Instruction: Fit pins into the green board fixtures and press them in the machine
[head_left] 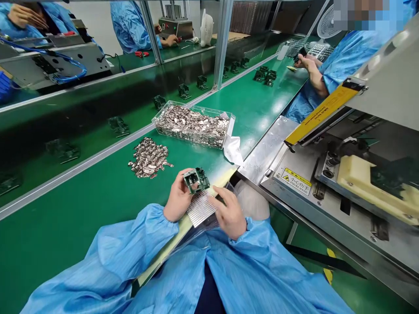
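My left hand (178,198) grips a small dark green box-like assembly (196,181) with an open frame, held up over the front edge of the bench. Close to its lower right side is my right hand (229,212), fingers bent and fingertips drawn together; whether they pinch a small piece or touch the assembly is too small to tell. Beneath both hands lies a silvery sheet with a fine grid pattern (202,211). Beyond them, a pile of small metal pieces (149,158) lies on the green bench, beside a clear plastic box (231,126) filled with similar pieces.
A white cloth or bag (233,150) sits by the box. At right stands a machine with a yellow bar (322,114) and warning label (296,182). Several similar assemblies (266,76) stand farther along the bench. A co-worker's hand (309,65) works at upper right.
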`<state>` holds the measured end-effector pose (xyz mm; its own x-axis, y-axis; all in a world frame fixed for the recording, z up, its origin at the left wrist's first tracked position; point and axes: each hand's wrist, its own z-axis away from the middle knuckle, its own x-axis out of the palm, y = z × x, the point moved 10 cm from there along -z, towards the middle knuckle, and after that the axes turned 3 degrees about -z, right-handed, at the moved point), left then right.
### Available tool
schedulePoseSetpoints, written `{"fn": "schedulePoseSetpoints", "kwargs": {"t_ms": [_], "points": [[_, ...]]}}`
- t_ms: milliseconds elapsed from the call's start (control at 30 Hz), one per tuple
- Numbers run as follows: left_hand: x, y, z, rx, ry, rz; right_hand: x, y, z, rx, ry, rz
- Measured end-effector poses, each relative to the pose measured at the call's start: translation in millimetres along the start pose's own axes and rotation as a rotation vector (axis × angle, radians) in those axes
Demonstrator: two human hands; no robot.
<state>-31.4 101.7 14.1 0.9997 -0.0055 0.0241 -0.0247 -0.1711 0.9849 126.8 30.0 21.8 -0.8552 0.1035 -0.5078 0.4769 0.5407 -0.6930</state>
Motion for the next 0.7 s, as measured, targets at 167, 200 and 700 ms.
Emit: {"fn": "schedulePoseSetpoints", "kwargs": {"t_ms": [167, 200, 700], "points": [[9.9, 8.5, -4.2, 0.041, -0.070, -0.094, 18.9, 49.6, 43.0, 0.591, -0.043, -0.534], [10.5, 11.8, -5.6, 0.050, -0.073, -0.098, 26.7, 50.2, 43.3, 0.615, -0.097, -0.605], [15.9, 13.2, -6.5, 0.013, -0.093, -0.163, 31.5, 47.8, 19.5, 0.401, -0.166, -0.618]]}}
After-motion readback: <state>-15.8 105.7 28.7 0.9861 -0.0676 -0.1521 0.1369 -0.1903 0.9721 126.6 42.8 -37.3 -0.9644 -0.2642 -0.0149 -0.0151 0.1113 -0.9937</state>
